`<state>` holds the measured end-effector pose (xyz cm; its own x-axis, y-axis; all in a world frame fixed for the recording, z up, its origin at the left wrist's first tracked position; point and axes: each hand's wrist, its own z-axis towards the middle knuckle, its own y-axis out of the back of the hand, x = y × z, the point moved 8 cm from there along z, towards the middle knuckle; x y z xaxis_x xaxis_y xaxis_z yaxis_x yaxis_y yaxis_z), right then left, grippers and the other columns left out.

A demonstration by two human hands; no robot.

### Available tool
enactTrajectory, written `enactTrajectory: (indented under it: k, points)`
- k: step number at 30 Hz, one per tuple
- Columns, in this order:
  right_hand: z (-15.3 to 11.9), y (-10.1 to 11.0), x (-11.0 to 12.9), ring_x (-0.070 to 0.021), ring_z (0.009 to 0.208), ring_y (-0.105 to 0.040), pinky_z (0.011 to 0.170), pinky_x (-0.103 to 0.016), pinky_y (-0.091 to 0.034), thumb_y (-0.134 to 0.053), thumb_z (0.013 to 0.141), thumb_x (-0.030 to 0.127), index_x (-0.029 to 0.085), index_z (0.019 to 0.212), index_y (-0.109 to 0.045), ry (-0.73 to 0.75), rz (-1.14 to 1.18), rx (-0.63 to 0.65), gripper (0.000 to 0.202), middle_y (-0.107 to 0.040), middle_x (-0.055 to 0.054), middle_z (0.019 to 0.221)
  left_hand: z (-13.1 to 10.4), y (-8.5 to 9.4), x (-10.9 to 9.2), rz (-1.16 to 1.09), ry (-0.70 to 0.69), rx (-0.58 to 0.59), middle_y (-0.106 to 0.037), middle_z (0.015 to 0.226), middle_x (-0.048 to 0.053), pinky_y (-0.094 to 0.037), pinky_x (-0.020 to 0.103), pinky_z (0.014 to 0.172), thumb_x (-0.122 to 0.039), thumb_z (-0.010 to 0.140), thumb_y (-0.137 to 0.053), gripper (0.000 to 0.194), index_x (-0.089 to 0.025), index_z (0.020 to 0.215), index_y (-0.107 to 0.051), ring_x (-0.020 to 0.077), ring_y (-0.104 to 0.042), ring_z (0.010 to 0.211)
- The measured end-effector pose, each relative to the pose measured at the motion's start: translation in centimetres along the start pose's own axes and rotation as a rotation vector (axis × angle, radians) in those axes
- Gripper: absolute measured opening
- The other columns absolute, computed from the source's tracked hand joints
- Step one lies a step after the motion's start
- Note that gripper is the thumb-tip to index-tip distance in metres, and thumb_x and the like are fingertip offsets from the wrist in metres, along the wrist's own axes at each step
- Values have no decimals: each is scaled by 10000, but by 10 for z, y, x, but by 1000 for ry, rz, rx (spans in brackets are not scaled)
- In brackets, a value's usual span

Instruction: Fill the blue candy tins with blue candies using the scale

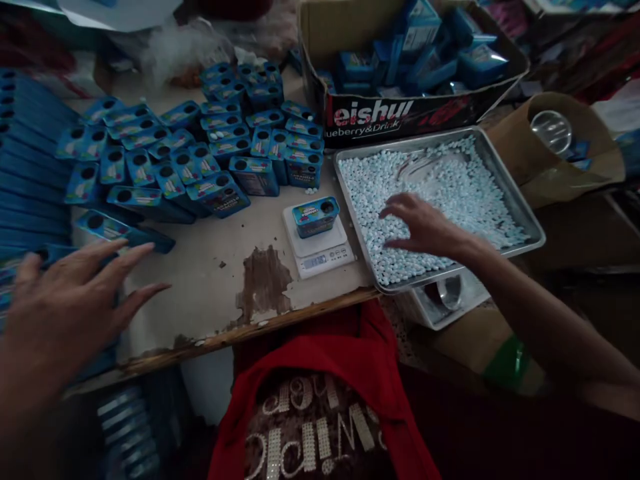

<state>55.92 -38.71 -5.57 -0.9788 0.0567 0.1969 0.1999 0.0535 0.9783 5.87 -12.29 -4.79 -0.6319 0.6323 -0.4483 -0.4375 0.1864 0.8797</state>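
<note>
My left hand (75, 300) is spread with fingers apart over the left end of the table, beside a blue box (113, 230) that leans near its fingertips. My right hand (420, 227) hovers over the metal tray (537, 233) of small pale-blue candies (370, 193), thumb and fingers apart, nothing visible between them. Between the hands a white scale (320, 248) carries one blue box (315, 217) with a dark hole in its top; the display digits are blurred. Many similar blue boxes (253, 175) stand grouped behind, some with white candies on top.
A black carton (380, 120) full of blue boxes stands behind the tray. Right of it is a brown paper bag (530, 167) with a clear cup. Stacked blue boxes (30, 160) line the far left. The table's worn wooden edge (300, 310) runs in front.
</note>
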Motion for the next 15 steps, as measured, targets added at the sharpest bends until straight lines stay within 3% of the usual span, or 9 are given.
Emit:
enactTrajectory:
  k: [2, 4, 5, 7, 10, 13, 15]
  points:
    - [-21, -43, -18, -530, 1708, -509, 1292, -693, -530, -978, 1012, 585, 269, 1734, -675, 69, -35, 112, 843, -486, -257, 1912, 3, -14, -20, 90, -51, -7, -564, 1806, -339, -170, 850, 1512, -630, 1011, -782, 745, -910, 1649, -519, 561, -632, 1645]
    - [-26, -75, -29, -539, 1814, -355, 1375, -752, -421, -869, 1094, 658, 292, 1846, -547, 124, -71, 106, 897, -350, -248, 1996, 9, -27, -39, 154, -113, -10, -760, 1711, -81, -306, 869, 1451, -589, 1027, -753, 614, -670, 1635, -732, 552, -741, 1518]
    - [-23, -84, -32, -530, 1816, -349, 1385, -757, -394, -785, 1147, 671, 299, 1844, -542, 157, -81, 71, 827, -371, -236, 1989, 13, -34, -48, 189, -134, 12, -801, 1662, 18, -342, 857, 1436, -566, 1054, -727, 542, -531, 1590, -796, 537, -761, 1489]
    - [-9, -91, -35, -506, 1722, -471, 1350, -722, -409, -647, 1216, 646, 294, 1737, -641, 212, -95, -4, 629, -545, -223, 1874, 22, -50, -65, 271, -160, 91, -795, 1647, 142, -351, 816, 1445, -515, 1143, -645, 474, -338, 1553, -803, 496, -753, 1508]
    - [13, -89, -43, -435, 1320, -701, 1166, -588, -500, -589, 1227, 553, 244, 1367, -812, 208, -117, -22, 405, -806, -208, 1411, 32, -66, -91, 343, -210, 129, -781, 1640, 186, -339, 776, 1467, -452, 1229, -571, 466, -246, 1608, -748, 443, -731, 1553]
    - [21, -76, -64, -329, 919, -700, 933, -486, -514, -622, 1147, 472, 233, 1030, -786, 17, 12, -41, 313, -790, -150, 1018, 34, -73, -109, 325, -250, 59, -815, 1586, 147, -384, 762, 1457, -434, 1226, -631, 423, -263, 1596, -746, 416, -764, 1504]
    - [12, -59, -91, -279, 760, -637, 786, -447, -494, -651, 1093, 508, 253, 933, -743, -254, 290, -213, 314, -715, -100, 864, 34, -81, -113, 248, -236, 37, -836, 1546, 122, -474, 707, 1421, -430, 1202, -700, 399, -289, 1572, -754, 399, -790, 1459]
